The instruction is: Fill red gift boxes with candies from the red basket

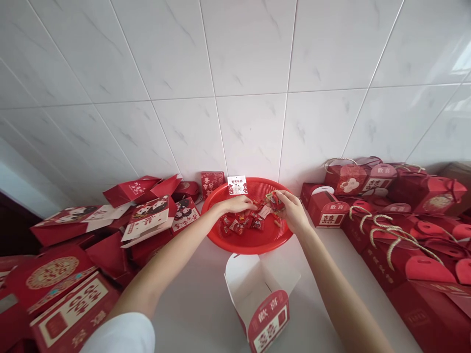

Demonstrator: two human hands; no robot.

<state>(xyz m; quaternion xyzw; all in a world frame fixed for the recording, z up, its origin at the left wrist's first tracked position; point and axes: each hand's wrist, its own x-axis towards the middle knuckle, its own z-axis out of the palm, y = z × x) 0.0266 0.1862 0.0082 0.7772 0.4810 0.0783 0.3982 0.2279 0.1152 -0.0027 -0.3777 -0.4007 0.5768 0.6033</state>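
My left hand [239, 203] reaches over the rim of a red plastic basket [252, 247], its fingers drawn together at the wrapped candies [253, 220]. Whatever lies between those fingertips is hidden. At the basket's right side my right hand [293, 208] is closed around a few wrapped candies [274, 200] in red and gold. More red-wrapped candies lie loosely on the basket's bottom. In front of the basket, between my forearms, stands an open red and white gift box [263, 304] with its flaps up; no contents show in it.
Red gift boxes [149, 215], some printed with pandas, are heaped on the left. Rows of closed red boxes with rope handles [401, 245] fill the right. A small printed card [237, 185] leans at the basket's back rim, near the tiled wall [250, 132].
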